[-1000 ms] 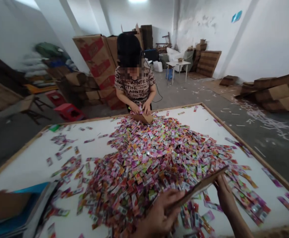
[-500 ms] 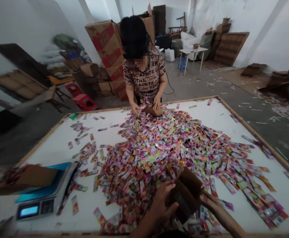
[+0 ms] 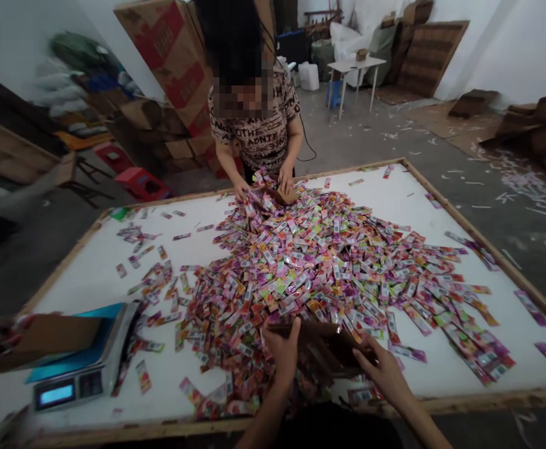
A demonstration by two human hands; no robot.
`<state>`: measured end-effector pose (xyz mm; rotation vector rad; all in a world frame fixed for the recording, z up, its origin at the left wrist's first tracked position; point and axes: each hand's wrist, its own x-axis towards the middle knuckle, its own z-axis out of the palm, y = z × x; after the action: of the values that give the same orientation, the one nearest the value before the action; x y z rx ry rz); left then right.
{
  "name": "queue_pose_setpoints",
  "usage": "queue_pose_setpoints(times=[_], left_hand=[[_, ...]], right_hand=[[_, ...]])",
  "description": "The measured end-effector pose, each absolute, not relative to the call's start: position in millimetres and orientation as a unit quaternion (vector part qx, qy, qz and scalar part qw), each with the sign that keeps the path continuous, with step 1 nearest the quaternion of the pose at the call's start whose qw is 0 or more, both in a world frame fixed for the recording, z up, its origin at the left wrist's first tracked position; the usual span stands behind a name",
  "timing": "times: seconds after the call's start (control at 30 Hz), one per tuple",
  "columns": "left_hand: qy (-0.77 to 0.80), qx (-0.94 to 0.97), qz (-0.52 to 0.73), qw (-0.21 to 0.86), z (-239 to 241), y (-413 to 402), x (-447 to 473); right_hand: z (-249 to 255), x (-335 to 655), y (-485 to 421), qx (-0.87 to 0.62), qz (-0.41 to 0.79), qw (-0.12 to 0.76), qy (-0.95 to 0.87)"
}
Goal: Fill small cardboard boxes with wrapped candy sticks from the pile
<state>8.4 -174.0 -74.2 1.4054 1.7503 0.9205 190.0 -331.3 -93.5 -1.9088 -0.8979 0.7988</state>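
holding a small brown carton (image 3: 322,346) open between left hand (image 3: 279,349) and right hand (image 3: 385,374) at the desk's (image 3: 90,280) near edge, the person has most of the sachet heap (image 3: 319,268) unpacked.

Sachet pile (image 3: 329,262): mixed pink, purple, orange, lime green, w/ white label strips. Tabletop (image 3: 385,193): white, bare-wood rim. Box (image 3: 324,346): dark brown. Scale (image 3: 83,368): grey, blue-lit display. Co-worker's shirt (image 3: 256,134): tan w/ dark lettering. Stools (image 3: 141,184): red.
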Motion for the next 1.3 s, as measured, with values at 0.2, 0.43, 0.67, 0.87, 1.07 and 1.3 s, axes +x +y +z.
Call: queue_pose_setpoints(times=[0.2, 0.43, 0.67, 0.87, 1.07, 1.3], left_hand=[[0.475, 0.678, 0.241, 0.507, -59.7, -172.4, -8.3], [0.149, 0.685, 0.092, 0.708, -69.9, -198.2, -15.3], [0.155, 0.704, 0.027, 0.693, -121.5, -211.8, 19.2], [0.232, 0.826, 0.152, 0.491, -148.3, -229.7, 21.4], [0.025, 0.894, -0.009, 0.447, -114.0, -210.8, 9.5], [0.101, 0.888, -0.017, 0.448, -88.6, -213.0, 31.1]], right_hand=[[-81.2, 197.8, -353.6, -0.838, 0.265, 0.305, -0.367], [-103.3, 232.0, -412.3, -0.798, 0.366, 0.441, -0.185], [-148.6, 234.3, -395.3, -0.76, 0.442, 0.456, -0.139], [-178.9, 227.3, -399.0, -0.754, 0.282, 0.543, -0.237], [-191.8, 232.8, -467.3, -0.754, 0.335, 0.474, -0.307], [-178.0, 222.0, -461.1, -0.739, 0.378, 0.461, -0.314]])
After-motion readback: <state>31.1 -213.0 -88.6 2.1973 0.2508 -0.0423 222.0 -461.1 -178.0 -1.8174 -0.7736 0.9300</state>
